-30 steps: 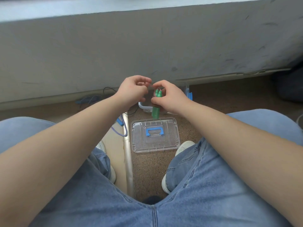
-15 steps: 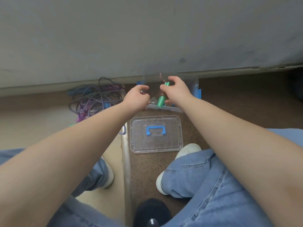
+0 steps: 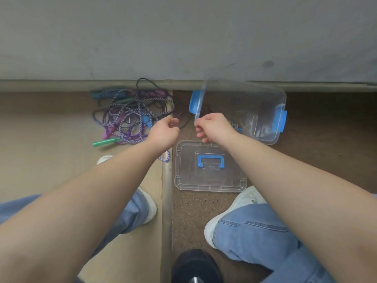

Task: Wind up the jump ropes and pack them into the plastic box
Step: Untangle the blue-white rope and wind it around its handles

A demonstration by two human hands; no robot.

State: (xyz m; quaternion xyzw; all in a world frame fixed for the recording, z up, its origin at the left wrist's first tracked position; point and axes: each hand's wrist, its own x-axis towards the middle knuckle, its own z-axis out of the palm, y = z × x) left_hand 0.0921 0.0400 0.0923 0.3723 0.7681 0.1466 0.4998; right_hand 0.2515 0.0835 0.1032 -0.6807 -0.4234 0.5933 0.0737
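Our left hand point(image 3: 163, 131) and right hand point(image 3: 212, 127) hover side by side, forearms stretched forward, both loosely curled on nothing. At the floor's point(image 3: 326, 160) far edge by the wall point(image 3: 183, 37) stands the box point(image 3: 265, 111), its lid point(image 3: 210, 172) just nearer. Left of it the ropes point(image 3: 130, 117) lie tangled; we should free one green handle point(image 3: 102, 142) first, then coil.

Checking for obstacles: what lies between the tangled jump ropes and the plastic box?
Head view: a floor seam, a thin dark cord and the left hand separate jump ropes from plastic box.
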